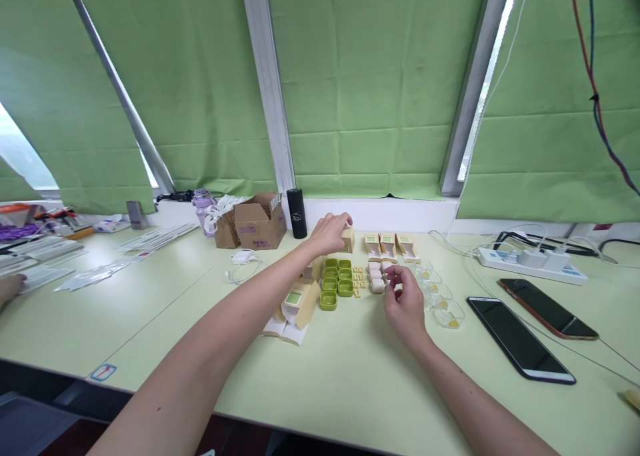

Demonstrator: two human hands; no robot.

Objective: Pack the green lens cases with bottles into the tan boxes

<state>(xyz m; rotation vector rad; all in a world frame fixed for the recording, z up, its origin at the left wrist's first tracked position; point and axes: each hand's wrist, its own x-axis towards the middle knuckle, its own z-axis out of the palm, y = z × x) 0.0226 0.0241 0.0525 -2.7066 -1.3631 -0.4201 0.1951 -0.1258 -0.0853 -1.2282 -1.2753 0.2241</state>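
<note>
On the table (330, 369), left hand (329, 235) was at box (349, 245), right hand (406, 304) curled by blocks (376, 277), couldn't tell either grip, room ran to near edge.

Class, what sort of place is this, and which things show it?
Probably a shared indoor workroom: the long table holds rows of green trays, and another person's hand shows at the picture's far left.

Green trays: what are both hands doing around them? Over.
Left hand at a box, grip unclear. Right hand beside pale blocks. Green trays in two columns. Phones off to the right.
</note>
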